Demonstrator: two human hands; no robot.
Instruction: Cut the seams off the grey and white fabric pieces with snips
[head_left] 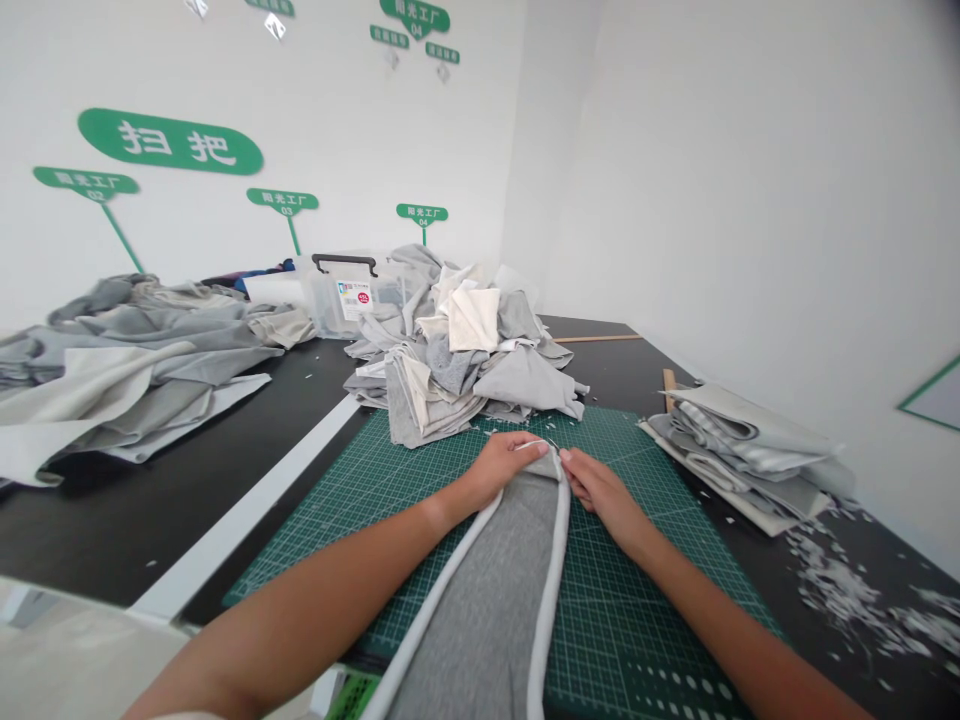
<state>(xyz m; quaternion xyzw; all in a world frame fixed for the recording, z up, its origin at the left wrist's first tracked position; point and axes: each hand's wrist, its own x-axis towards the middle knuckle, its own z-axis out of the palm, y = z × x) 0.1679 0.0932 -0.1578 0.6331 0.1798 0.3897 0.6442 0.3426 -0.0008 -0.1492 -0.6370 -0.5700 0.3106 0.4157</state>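
Observation:
A long strip of grey cloth with white rolled edges runs from the bottom of the view up to my hands. Its far end is folded over. My left hand is closed on the far left corner, thumb on top. At the far right corner, my right hand has its fingertips pinched together against the white edge. A thin dark sliver shows by those fingertips, too small to name; the inside of that hand is hidden. Beneath the cloth lies a green cutting mat with a grid.
Beyond the mat rises a heap of grey and cream cloth pieces, with a clear lidded box behind. More grey cloth is piled at left. Folded cloths and white scraps lie at right on the black table.

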